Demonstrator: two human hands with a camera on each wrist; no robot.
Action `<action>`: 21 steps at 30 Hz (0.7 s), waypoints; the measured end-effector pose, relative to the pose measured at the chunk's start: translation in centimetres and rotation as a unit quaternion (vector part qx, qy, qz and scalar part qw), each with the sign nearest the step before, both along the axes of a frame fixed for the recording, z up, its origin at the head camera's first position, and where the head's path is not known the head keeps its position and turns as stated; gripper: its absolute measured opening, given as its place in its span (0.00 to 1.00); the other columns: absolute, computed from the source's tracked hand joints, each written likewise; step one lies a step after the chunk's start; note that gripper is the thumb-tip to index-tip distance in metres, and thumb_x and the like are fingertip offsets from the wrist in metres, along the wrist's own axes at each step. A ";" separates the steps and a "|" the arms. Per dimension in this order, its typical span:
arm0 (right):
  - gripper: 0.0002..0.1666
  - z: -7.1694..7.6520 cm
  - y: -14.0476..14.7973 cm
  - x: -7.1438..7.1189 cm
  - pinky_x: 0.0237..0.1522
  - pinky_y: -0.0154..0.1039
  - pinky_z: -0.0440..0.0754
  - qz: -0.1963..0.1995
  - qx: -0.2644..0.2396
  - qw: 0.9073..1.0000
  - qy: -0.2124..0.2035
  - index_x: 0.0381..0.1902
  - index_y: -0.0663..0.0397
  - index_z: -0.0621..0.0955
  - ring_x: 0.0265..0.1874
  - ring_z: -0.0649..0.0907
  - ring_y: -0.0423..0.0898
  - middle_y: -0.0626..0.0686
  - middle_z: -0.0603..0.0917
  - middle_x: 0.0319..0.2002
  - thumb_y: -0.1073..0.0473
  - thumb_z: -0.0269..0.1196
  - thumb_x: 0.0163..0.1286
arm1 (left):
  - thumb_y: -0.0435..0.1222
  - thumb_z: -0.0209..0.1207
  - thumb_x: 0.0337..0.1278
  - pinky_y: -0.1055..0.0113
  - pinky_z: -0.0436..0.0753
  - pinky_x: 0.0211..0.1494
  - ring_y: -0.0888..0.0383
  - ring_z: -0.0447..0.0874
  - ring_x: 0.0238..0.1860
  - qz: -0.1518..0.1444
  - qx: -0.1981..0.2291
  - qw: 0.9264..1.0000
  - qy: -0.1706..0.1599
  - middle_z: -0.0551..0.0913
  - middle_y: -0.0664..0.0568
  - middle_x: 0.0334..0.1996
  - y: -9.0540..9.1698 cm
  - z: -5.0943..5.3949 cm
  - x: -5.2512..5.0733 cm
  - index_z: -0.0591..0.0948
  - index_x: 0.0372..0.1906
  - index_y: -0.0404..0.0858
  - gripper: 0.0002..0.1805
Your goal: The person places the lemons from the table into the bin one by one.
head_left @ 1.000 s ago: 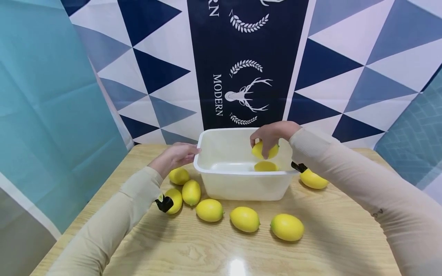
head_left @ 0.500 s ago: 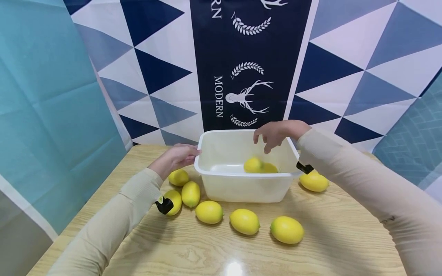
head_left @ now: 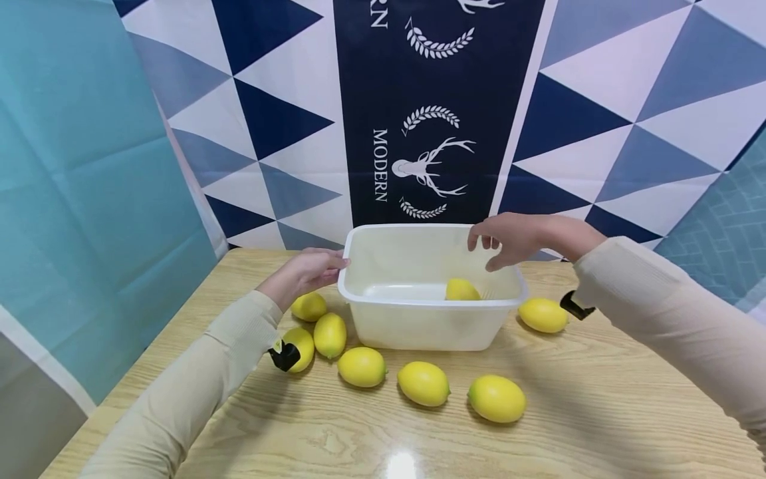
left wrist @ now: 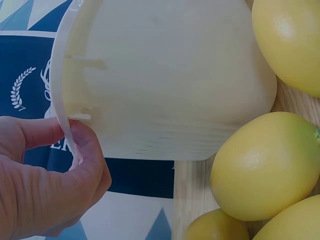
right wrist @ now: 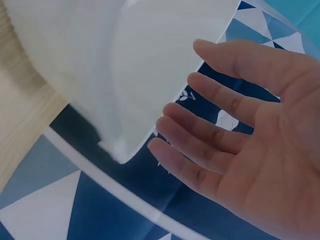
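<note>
A white plastic bin point(head_left: 413, 326) stands on the wooden table, with a yellow lemon point(head_left: 461, 290) visible inside towards the right; the front wall hides part of its floor. My left hand point(head_left: 311, 267) pinches the bin's left rim between thumb and curled fingers, as the left wrist view shows at the rim point(left wrist: 59, 95). Over the bin's right end hovers my right hand point(head_left: 509, 238), fingers spread and holding nothing. In the right wrist view that hand point(right wrist: 250, 125) is beside the bin's wall point(right wrist: 165, 45), palm showing.
Lemons lie in front of the bin, among them one at the right front point(head_left: 497, 399) and one in the middle point(head_left: 423, 384). Several more cluster at the bin's left, like this lemon point(head_left: 330, 335). Another lemon point(head_left: 542, 315) sits right of the bin. A patterned cloth point(head_left: 287, 133) hangs behind.
My right hand has let go of a lemon inside the bin and moved right, towards the bin's right rim. The dropped lemon rolled within the bin. My left hand stays on the rim.
</note>
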State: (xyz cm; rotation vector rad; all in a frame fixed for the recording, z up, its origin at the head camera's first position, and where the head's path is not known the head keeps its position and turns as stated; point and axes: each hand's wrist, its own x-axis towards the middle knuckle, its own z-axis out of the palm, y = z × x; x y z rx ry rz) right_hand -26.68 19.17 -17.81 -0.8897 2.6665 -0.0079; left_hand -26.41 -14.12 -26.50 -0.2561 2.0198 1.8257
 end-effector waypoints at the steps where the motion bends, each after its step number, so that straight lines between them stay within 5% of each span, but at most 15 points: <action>1: 0.25 -0.2 0.4 0.2 0.48 0.48 0.82 0.000 -0.006 1.000 0.009 0.55 0.54 0.76 0.48 0.79 0.53 0.59 0.80 0.50 0.59 0.68 0.60 | 0.33 0.53 0.68 0.65 0.73 0.70 0.58 0.76 0.48 0.000 -0.001 1.000 0.000 0.69 0.42 0.66 0.0 0.0 0.0 0.66 0.69 0.35 0.26; 8: 0.21 -1.3 3.4 0.9 0.42 0.45 0.80 -0.014 -0.045 0.996 0.078 0.51 0.55 0.78 0.40 0.76 0.48 0.54 0.80 0.43 0.60 0.68 0.59 | 0.32 0.52 0.68 0.64 0.72 0.71 0.56 0.74 0.53 0.005 0.004 1.000 0.001 0.70 0.42 0.67 0.2 0.0 0.1 0.66 0.69 0.34 0.26; 21: 0.20 -3.2 7.0 1.5 0.43 0.50 0.84 -0.046 -0.057 0.989 0.128 0.48 0.58 0.78 0.42 0.80 0.50 0.57 0.82 0.43 0.59 0.69 0.59 | 0.32 0.53 0.67 0.65 0.73 0.70 0.56 0.74 0.53 0.009 0.009 1.000 -0.003 0.71 0.43 0.66 0.1 0.0 0.0 0.65 0.69 0.35 0.27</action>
